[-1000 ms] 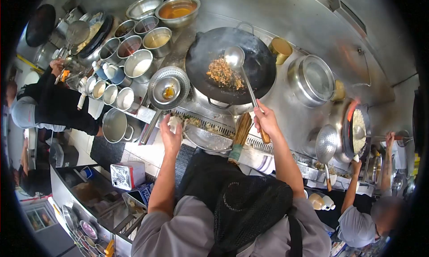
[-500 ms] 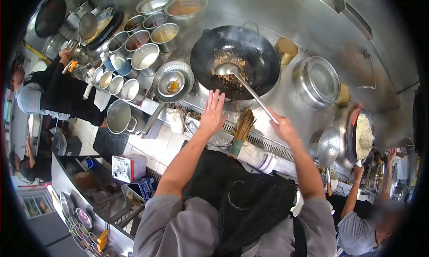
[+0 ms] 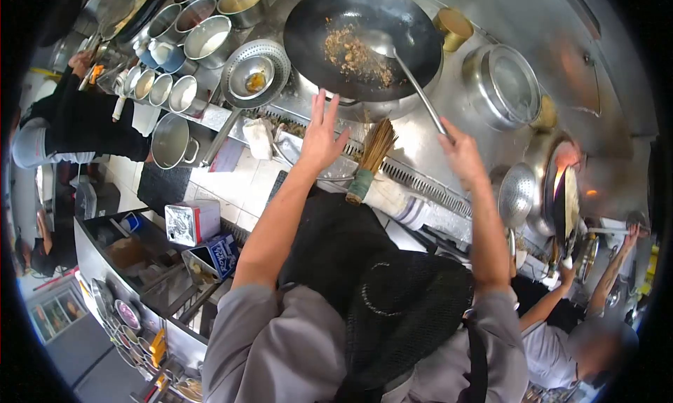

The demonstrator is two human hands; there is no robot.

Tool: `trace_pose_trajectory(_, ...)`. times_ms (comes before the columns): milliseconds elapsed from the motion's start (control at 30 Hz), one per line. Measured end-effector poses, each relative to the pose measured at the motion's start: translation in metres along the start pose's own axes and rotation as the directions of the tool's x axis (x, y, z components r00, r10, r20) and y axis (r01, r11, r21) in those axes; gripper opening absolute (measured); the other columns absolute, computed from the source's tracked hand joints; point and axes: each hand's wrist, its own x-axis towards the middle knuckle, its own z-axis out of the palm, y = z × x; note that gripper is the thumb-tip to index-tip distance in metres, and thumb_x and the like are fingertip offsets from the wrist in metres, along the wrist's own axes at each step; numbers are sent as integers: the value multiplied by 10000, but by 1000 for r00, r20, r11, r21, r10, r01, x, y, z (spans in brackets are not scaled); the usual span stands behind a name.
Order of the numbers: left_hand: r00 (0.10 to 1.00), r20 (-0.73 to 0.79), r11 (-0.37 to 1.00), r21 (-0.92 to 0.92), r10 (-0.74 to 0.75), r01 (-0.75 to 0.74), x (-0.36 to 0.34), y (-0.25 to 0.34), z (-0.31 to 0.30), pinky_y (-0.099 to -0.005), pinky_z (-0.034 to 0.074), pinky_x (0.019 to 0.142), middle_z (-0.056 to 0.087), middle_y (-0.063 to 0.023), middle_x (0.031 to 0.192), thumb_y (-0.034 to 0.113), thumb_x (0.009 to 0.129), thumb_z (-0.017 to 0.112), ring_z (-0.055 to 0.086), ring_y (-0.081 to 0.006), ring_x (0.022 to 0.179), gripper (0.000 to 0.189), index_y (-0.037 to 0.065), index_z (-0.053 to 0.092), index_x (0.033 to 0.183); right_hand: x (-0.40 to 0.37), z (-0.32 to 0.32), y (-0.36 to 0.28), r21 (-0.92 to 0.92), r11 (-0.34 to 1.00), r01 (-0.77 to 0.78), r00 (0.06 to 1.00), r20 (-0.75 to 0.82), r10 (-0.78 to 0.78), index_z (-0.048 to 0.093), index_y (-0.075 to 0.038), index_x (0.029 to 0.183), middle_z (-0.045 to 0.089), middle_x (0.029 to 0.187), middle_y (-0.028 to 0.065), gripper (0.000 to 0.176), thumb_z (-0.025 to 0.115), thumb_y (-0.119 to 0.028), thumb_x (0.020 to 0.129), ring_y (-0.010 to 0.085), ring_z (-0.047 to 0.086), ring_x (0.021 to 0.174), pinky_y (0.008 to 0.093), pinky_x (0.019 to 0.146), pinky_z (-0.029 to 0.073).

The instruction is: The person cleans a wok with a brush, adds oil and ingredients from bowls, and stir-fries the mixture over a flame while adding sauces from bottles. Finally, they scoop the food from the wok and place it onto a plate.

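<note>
A large black wok (image 3: 315, 70) holds crumbly brown food (image 3: 350, 51), with light steam above it. The bowl of a steel ladle (image 3: 420, 94) rests inside the wok, right of most of the food. My right hand (image 3: 461, 149) is closed around the ladle's handle end. Just below the wok's near rim is my left hand (image 3: 324, 138), its fingers apart and nothing in them. Between my hands, a bamboo brush (image 3: 373, 154) with a green-wrapped base stands beside a folded white cloth (image 3: 399, 200).
A strainer (image 3: 231, 87) holding a small bowl sits left of the wok, near several steel pots (image 3: 208, 42). Lidded steel pots (image 3: 499, 87) stand at the right. Co-workers' arms show at both sides, with a flame by the right-hand wok (image 3: 561, 200).
The view has shifted, so the wok appears higher. The ladle's bowl has moved right, off the food, which lies more spread out. At the right, the co-worker's wok is tilted and a flame shows.
</note>
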Motion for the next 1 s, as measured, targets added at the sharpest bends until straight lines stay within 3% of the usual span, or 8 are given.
trace_pose_trajectory(33,1000,-28,1000,0,-8,8,-10,2,-7,-484,299,1154,213,-252,1578,111,823,715,201,-460,1462,757,32,351,1482,5,10,-25,105,965,-239,971,52,235,531,-105,1403,694,852,228,460,615,-194,960,319,682,696,421,663,522)
trace_pose_trajectory(233,961,-166,975,-37,-221,218,-89,-13,-46,-448,272,1170,340,-234,1535,109,864,693,286,-402,1450,574,25,478,1389,41,81,-26,156,980,-120,986,-97,136,451,-79,1466,592,645,77,506,581,-219,997,150,541,479,346,466,453)
trace_pose_trajectory(300,938,-202,959,-31,-280,280,-110,-20,-64,-450,293,1156,372,-244,1505,96,869,680,313,-408,1430,538,18,494,1368,33,71,-37,635,734,-241,969,201,145,388,-92,1504,537,634,26,538,556,-239,1014,116,497,447,292,404,427)
trace_pose_trajectory(400,880,-266,917,-56,-394,394,-138,-35,-82,-452,326,1132,431,-251,1452,89,878,662,369,-415,1387,480,12,522,1330,15,67,-59,757,571,-317,947,285,148,363,-88,1513,511,636,9,546,542,-244,1021,106,481,436,284,369,425)
trace_pose_trajectory(600,843,-290,891,-107,-452,441,-147,-46,-84,-449,347,1114,472,-247,1413,102,889,648,415,-414,1347,430,17,543,1298,18,80,-64,599,761,-249,964,228,137,350,-107,1523,520,663,32,558,545,-252,1021,109,469,425,283,364,418)
trace_pose_trajectory(667,857,-265,898,-134,-441,420,-143,-41,-83,-451,351,1112,472,-246,1414,100,889,648,414,-413,1348,427,26,546,1297,11,74,-75,758,550,-351,934,320,155,350,-102,1522,520,648,19,557,540,-258,1022,107,474,423,284,362,418)
trace_pose_trajectory(967,880,-250,915,-121,-403,385,-137,-38,-82,-452,403,1067,490,-232,1393,88,879,650,441,-404,1329,414,45,559,1280,-2,79,-68,752,551,-362,930,334,154,384,-101,1509,527,635,15,545,552,-242,1009,102,488,417,275,358,414)
trace_pose_trajectory(1000,877,-243,909,-132,-416,395,-139,-38,-82,-450,410,1061,492,-231,1389,82,877,649,447,-403,1324,414,44,561,1279,-4,78,-67,625,709,-326,940,295,172,410,-112,1496,565,652,51,534,564,-242,1002,134,524,449,306,404,455)
